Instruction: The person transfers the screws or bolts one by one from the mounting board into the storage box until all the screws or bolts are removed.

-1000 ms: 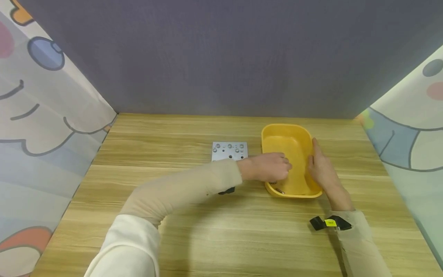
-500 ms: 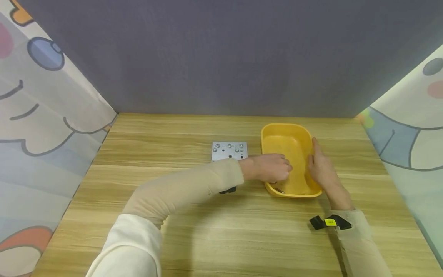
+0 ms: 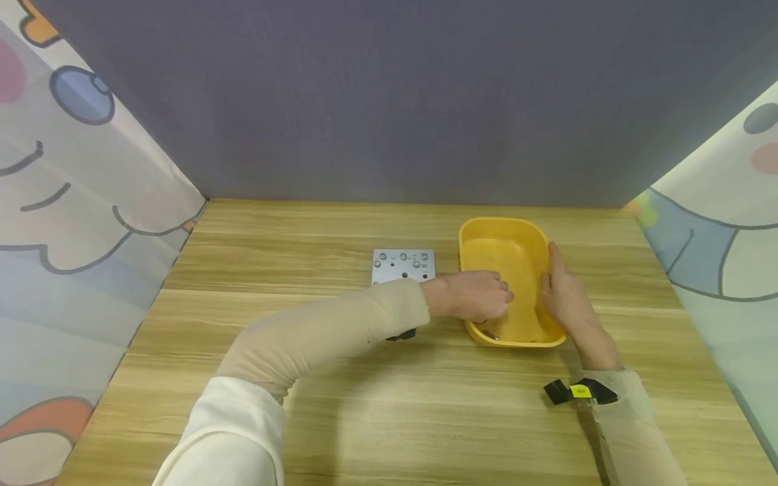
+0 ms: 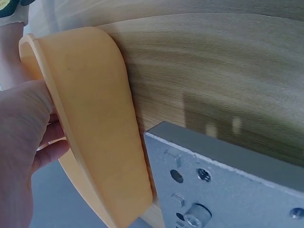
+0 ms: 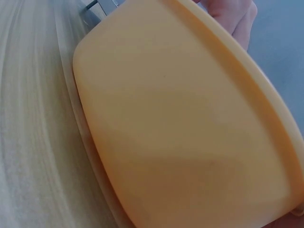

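A yellow plastic bin (image 3: 516, 250) stands on the right part of the table. My left hand (image 3: 477, 295) reaches over its left wall, fingers curled down inside; the fingertips, and anything between them, are hidden in every view. Close to that hand, a small dark metal piece, perhaps a screw (image 3: 491, 335), lies in the bin's near left corner. My right hand (image 3: 566, 297) holds the bin's right wall, thumb at the rim and fingers stretched along the outside. Left of the bin lies a silver metal plate (image 3: 394, 271) with holes and several screws in it, partly covered by my left forearm.
The wood-grain table (image 3: 437, 418) ends at a grey panel (image 3: 389, 101) at the back. Printed cloth walls (image 3: 91, 202) flank both sides. A black strap (image 3: 580, 390) with a yellow label sits on my right wrist.
My left hand has barely shifted inside the bin, and its forearm has moved slightly right. The bin, the metal plate and my right hand keep their places.
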The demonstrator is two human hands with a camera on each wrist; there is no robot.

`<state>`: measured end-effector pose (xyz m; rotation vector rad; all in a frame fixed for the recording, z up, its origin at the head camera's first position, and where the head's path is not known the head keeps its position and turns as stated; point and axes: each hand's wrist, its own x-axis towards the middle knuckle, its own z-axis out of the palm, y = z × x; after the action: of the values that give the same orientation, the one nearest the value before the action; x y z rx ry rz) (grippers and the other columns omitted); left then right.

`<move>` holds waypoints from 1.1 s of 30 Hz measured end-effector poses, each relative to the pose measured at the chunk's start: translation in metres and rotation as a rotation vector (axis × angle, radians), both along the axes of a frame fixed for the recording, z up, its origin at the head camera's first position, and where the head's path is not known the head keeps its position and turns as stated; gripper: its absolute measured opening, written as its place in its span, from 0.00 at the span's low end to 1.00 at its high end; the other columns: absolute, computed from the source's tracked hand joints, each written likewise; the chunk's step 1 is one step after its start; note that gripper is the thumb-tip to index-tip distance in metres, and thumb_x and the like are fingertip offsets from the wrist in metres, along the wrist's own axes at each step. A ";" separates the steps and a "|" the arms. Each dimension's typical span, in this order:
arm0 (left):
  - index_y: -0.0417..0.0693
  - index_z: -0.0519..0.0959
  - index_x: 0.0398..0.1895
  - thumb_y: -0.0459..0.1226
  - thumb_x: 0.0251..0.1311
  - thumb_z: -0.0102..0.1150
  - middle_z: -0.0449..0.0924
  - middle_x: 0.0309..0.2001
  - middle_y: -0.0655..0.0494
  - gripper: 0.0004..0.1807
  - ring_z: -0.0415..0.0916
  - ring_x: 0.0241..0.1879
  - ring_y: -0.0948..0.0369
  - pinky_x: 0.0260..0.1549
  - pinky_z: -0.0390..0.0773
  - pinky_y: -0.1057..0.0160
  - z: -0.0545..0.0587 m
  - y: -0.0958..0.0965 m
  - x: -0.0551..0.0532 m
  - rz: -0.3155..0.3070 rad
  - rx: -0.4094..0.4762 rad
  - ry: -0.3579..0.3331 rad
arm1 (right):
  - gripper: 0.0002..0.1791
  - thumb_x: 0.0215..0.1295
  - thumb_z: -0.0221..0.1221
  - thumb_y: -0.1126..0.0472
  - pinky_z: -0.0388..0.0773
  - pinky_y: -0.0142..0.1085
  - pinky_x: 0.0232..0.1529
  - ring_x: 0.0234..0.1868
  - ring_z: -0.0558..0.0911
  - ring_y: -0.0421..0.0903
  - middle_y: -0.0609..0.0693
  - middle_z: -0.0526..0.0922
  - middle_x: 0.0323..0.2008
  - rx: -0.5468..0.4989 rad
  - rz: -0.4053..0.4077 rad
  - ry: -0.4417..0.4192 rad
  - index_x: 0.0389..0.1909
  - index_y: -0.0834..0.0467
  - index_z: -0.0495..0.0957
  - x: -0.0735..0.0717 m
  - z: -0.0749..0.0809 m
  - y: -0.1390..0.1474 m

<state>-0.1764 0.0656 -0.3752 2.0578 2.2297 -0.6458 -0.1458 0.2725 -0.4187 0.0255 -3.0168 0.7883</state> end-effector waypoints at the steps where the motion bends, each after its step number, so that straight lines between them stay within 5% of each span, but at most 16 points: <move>1: 0.53 0.83 0.57 0.38 0.77 0.49 0.80 0.63 0.57 0.15 0.76 0.62 0.60 0.67 0.72 0.62 0.000 0.000 0.000 -0.002 -0.001 0.003 | 0.33 0.79 0.42 0.68 0.76 0.68 0.42 0.38 0.80 0.74 0.88 0.70 0.55 0.000 -0.001 0.000 0.78 0.75 0.42 0.000 0.000 0.000; 20: 0.54 0.84 0.54 0.38 0.78 0.48 0.80 0.62 0.59 0.14 0.76 0.60 0.61 0.64 0.74 0.63 -0.004 -0.003 0.000 -0.001 0.011 0.033 | 0.33 0.79 0.41 0.68 0.76 0.68 0.43 0.38 0.80 0.74 0.87 0.70 0.55 -0.004 -0.002 -0.005 0.78 0.74 0.42 0.000 0.000 -0.001; 25: 0.54 0.84 0.54 0.39 0.78 0.49 0.80 0.63 0.58 0.14 0.76 0.61 0.61 0.66 0.73 0.63 -0.004 -0.004 0.000 0.004 0.025 0.031 | 0.33 0.79 0.40 0.68 0.76 0.69 0.47 0.45 0.79 0.79 0.87 0.68 0.58 -0.010 0.001 -0.006 0.78 0.74 0.42 0.001 0.000 -0.001; 33: 0.51 0.86 0.53 0.40 0.77 0.48 0.81 0.61 0.56 0.16 0.78 0.60 0.59 0.64 0.75 0.61 0.008 -0.010 -0.006 0.055 0.109 0.033 | 0.33 0.79 0.41 0.68 0.75 0.70 0.49 0.48 0.78 0.80 0.87 0.67 0.59 -0.010 0.017 0.007 0.78 0.75 0.41 0.002 0.000 0.000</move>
<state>-0.1828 0.0560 -0.3673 2.0395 2.3811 -0.5698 -0.1441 0.2729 -0.4183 0.0532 -3.0097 0.8028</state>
